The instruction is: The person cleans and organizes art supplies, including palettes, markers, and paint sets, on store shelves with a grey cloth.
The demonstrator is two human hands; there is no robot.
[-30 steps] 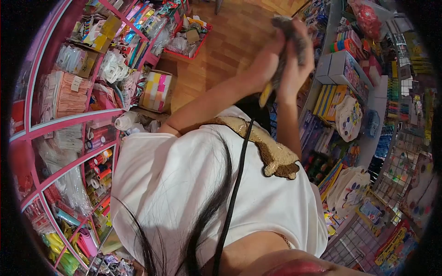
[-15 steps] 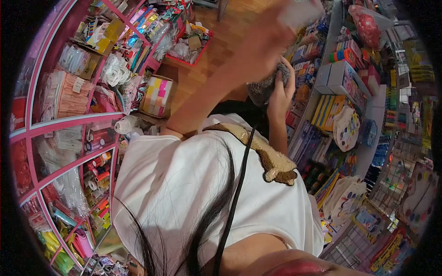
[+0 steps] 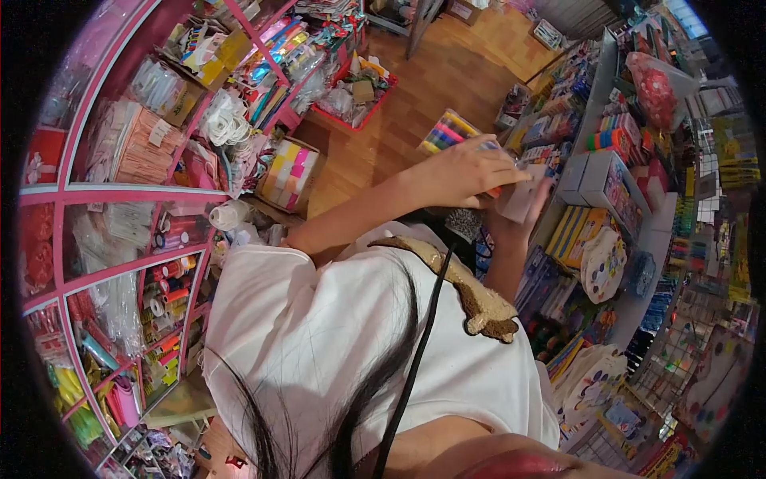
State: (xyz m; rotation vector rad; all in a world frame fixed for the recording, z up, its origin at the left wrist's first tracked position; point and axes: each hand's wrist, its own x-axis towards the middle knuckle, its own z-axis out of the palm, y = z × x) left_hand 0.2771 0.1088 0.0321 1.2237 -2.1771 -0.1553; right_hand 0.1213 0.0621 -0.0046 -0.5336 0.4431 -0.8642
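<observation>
While my left arm reached up and across from its sleeve, its elbow bent and its forearm slanting over the wooden floor [image 3: 427, 84], my left hand [image 3: 467, 172] lay palm down above the waist of my white shirt [image 3: 367, 351]. The back of that hand faced me, with the fingers fairly straight, slightly spread and pointing toward my other hand. They lay over a multicoloured pack [image 3: 449, 132], whose striped end showed beyond my knuckles; how firmly they gripped it, I could not tell, since the hand hid most of it.

My right forearm rose steeply from beside the shirt, and my right hand [image 3: 517, 222] was turned upward. It held a pale piece [image 3: 522, 199] between thumb and fingers, the fingertips showing along its far side. That piece stood just beside my left fingertips; whether it was part of the pack, I could not tell. A fuzzy grey thing [image 3: 463, 223] sat just below both hands, closer to my body, partly covered.

On my right, near that forearm, were yellow-and-blue boxes [image 3: 576, 235] and a paint palette [image 3: 604, 266]. Well apart, on my left, stood a carton [image 3: 289, 174] and a red tray [image 3: 357, 94] of small packets.
</observation>
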